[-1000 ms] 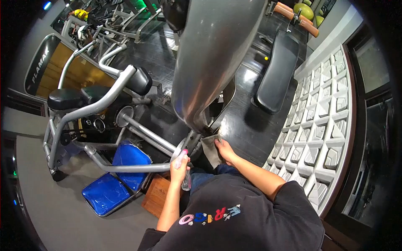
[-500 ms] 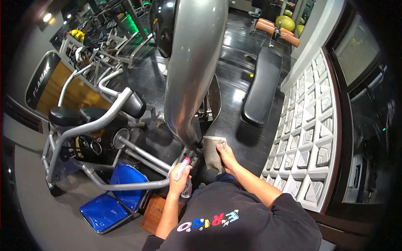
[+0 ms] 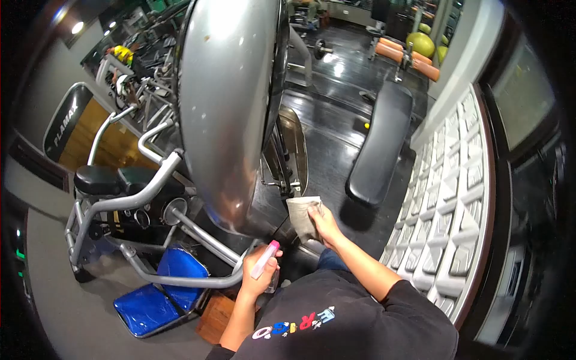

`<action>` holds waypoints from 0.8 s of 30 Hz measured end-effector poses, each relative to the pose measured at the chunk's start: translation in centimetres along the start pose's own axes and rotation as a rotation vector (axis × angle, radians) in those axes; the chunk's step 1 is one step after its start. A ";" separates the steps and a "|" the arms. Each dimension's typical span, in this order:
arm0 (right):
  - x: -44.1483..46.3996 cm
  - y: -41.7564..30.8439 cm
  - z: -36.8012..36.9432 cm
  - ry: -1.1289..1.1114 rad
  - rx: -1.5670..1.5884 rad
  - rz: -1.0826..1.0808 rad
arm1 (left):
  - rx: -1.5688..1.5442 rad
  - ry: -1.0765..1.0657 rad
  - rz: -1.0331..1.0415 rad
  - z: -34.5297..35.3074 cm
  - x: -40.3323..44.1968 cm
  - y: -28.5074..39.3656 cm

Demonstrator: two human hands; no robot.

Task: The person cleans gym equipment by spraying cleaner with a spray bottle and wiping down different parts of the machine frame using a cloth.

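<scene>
My left hand (image 3: 255,279) is closed round a spray bottle (image 3: 265,260) with a white and pink trigger head; its clear body shows partly below my fingers. In my right hand (image 3: 325,224) is a folded grey-beige cloth (image 3: 302,216), pinched under the thumb and hanging in front of my legs. Just ahead of both hands rises a tall, glossy silver machine housing (image 3: 227,114). Neither the bottle nor the cloth visibly presses on it.
To the left stands a gym machine with grey tubes (image 3: 129,201) and black pads, near a blue folding chair (image 3: 147,307) and a wooden box (image 3: 216,317). A black padded bench (image 3: 384,144) is ahead right, beside a white patterned wall panel (image 3: 441,222).
My view has shifted, and the silver housing now looms larger and further left. Both hands keep their holds on the spray bottle and the cloth.
</scene>
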State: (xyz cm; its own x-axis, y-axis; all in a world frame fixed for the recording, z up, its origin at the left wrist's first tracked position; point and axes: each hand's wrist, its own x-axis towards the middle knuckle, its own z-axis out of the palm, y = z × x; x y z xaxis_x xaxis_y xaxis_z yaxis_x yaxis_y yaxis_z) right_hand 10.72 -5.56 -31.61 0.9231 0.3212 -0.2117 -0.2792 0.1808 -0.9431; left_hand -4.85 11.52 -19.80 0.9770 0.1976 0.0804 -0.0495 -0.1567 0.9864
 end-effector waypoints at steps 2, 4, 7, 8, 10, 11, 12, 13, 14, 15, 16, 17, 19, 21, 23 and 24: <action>1.4 -1.4 -1.2 -0.072 0.018 0.058 | 0.015 0.027 0.046 2.0 2.4 0.3; 2.9 -2.4 -2.7 -0.119 0.024 0.102 | -0.001 0.103 0.048 4.0 4.8 0.3; 5.4 -3.9 -4.5 -0.195 -0.016 0.093 | -0.061 0.253 0.084 6.3 7.8 0.1; 6.3 -4.8 -4.9 -0.210 -0.068 0.066 | -0.121 0.340 0.086 7.1 8.6 0.2; 8.1 -6.9 -5.0 -0.237 -0.163 0.028 | -0.251 0.463 0.065 8.1 9.4 -0.9; 8.9 -8.1 -4.8 -0.281 -0.130 0.015 | -0.338 0.507 0.068 8.5 10.1 -0.7; 9.9 -8.9 -4.6 -0.318 -0.115 0.006 | -0.393 0.543 0.066 9.0 10.7 -0.3; 10.7 -9.6 -4.3 -0.352 -0.094 -0.001 | -0.446 0.576 0.062 9.4 11.2 0.5; 11.2 -10.6 -4.1 -0.377 -0.083 -0.003 | -0.438 0.596 0.063 9.6 11.8 1.1; 11.6 -11.0 -4.0 -0.401 -0.075 0.010 | -0.436 0.631 0.053 9.7 12.5 1.8; 12.1 -10.9 -3.9 -0.421 -0.061 0.001 | -0.435 0.666 0.044 9.8 12.8 2.1; 12.4 -10.9 -3.9 -0.436 -0.045 -0.008 | -0.428 0.679 0.047 9.8 12.9 2.2; 12.2 -11.0 -4.1 -0.427 -0.037 0.003 | -0.508 0.679 0.060 9.5 13.2 2.1; 11.3 -10.6 -4.5 -0.405 -0.029 0.021 | -0.483 0.662 0.072 9.1 13.3 2.1; 10.5 -9.8 -5.0 -0.391 -0.047 0.066 | -0.462 0.640 0.093 8.7 13.4 2.0; 10.3 -9.2 -5.4 -0.401 -0.041 0.095 | -0.500 0.618 0.121 8.6 13.4 1.9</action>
State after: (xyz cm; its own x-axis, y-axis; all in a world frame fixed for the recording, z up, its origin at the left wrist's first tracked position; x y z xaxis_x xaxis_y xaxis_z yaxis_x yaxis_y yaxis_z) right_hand 24.18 -8.93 -26.48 0.7156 0.6725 -0.1889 -0.3396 0.0987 -0.9354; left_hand 9.94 5.57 -18.08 0.6746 0.7298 0.1109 -0.3775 0.2120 0.9014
